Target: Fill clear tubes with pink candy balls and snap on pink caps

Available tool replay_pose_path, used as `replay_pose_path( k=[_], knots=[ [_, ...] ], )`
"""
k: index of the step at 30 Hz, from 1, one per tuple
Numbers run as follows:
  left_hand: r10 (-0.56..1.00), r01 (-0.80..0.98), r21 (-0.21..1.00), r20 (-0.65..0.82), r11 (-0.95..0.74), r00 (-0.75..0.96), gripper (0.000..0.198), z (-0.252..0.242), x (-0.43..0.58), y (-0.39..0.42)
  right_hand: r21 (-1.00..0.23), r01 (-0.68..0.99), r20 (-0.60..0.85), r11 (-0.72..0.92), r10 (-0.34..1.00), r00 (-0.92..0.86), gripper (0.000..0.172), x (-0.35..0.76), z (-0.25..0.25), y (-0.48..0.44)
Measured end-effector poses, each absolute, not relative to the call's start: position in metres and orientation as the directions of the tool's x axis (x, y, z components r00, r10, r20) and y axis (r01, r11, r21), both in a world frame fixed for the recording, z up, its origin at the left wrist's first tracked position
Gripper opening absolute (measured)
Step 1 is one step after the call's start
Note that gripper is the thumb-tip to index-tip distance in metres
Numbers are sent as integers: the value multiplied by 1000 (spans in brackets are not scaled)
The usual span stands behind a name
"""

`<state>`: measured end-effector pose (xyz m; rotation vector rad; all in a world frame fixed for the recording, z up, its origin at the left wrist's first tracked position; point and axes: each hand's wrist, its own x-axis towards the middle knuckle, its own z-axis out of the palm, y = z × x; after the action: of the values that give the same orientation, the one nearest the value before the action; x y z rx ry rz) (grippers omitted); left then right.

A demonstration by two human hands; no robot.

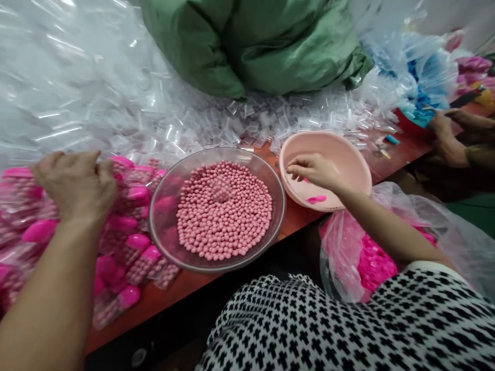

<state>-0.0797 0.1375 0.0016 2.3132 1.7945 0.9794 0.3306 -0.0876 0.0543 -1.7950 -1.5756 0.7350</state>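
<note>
My left hand [77, 183] is over a pile of clear packs of pink beads with bright pink tops [40, 230]. Its fingers curl away from view, so whatever they hold is hidden. My right hand [315, 169] hangs inside a peach plastic basin [348, 154], fingers loosely bent and a little apart, nothing visible in them. Just under it, a few bright pink pieces [316, 199] lie on the basin floor. Between my hands stands a metal-rimmed bowl [162, 234] of pink beads [224, 226]. A clear small container [221, 190] filled with beads sits half sunk among them.
Clear plastic cases [96, 77] heap up across the back, a green cloth sack [270, 46] on top. By my right side is a clear bag of pink pieces [375, 263]. Another person's hands [448, 136] work at far right near blue pieces [421, 105].
</note>
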Motion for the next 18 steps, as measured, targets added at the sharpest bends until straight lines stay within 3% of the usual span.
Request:
replay_pose_path(
  k=[3, 7, 11, 14, 18],
  knots=[
    [830, 887, 333, 550, -319, 92, 40, 6, -70, 127, -514, 852, 62, -95, 987, 147, 21, 359, 60, -64],
    [759, 796, 357, 624, -488, 186, 33, 17, -40, 94, -240, 970, 140, -50, 986, 86, 24, 359, 66, -10],
    [723, 688, 378, 617, -620, 312, 31, 27, -13, 48, -91, 993, 26, 70, 997, -68, 25, 321, 67, 32],
    [726, 617, 402, 506, -676, 465, 27, 28, -1, 28, -90, 962, -35, 256, 965, -260, 25, 275, 68, 36],
    [759, 677, 357, 180, -643, 626, 25, 20, 13, 25, 4, 938, -157, 346, 927, -341, 26, 223, 65, 19]
  ],
)
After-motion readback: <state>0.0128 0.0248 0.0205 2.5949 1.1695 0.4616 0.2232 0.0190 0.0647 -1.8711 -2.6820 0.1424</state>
